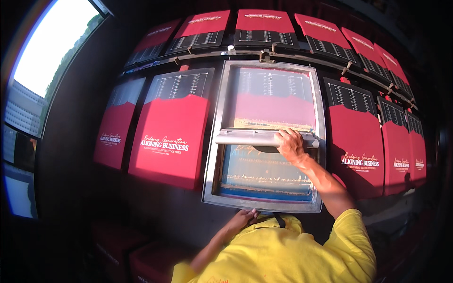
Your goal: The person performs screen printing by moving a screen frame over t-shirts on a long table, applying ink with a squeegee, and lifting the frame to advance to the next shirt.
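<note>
A metal-framed printing screen [216,118] lies in front of me over one of the boards, its mesh showing a pale pink area at the far part and a blue area at the near part. My right hand [289,143] is closed round the right part of a squeegee [245,137], a long pale bar lying across the screen's middle. Closed at the screen's near edge, my left hand [244,219] grips the frame, its fingertips partly hidden. Pale yellowish ink streaks [273,124] run across the mesh beyond the squeegee.
Boards carrying red fabric panels with white print, such as a left one [170,141] and a right one [356,146], flank the screen. Several more stand in a far row [264,21] behind a metal rail [207,54]. A small bottle [231,49] sits by the rail. A bright window [52,47] is at left.
</note>
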`<state>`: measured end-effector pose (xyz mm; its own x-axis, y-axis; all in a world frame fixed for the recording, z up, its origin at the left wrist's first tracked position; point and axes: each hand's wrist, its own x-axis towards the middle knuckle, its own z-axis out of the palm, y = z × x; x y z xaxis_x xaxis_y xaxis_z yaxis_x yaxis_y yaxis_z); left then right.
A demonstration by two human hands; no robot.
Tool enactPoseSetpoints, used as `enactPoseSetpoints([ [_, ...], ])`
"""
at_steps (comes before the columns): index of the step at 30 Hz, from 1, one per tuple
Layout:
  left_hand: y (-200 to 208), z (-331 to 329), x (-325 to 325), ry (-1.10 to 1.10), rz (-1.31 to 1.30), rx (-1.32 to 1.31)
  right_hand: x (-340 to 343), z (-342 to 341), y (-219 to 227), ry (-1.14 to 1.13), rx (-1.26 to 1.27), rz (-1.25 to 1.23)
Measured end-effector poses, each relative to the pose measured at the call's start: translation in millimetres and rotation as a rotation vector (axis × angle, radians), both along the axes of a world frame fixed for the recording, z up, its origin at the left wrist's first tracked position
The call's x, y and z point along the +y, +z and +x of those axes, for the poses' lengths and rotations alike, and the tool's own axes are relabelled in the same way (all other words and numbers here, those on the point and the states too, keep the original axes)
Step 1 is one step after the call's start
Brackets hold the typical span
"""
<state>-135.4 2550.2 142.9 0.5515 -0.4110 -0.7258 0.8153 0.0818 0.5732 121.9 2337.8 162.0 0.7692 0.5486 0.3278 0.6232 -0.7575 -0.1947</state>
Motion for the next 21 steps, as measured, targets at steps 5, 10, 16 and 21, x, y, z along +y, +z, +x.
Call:
enactPoseSetpoints([
  [5,-9,1,1,0.008,-0.085,-0.016,4,52,45,0.056,0.246,-0.043],
  [10,-15,2,4,0.025,-0.193,-0.027,0,84,79,-0.023,0.993,-0.096],
  [16,-16,1,6,0.055,-0.253,0.010,-15,-24,85,0.011,0.791,-0.095],
  [21,19,3,14,-0.078,0.105,-0.320,-14,-156,45,-0.004,0.103,-0.036],
])
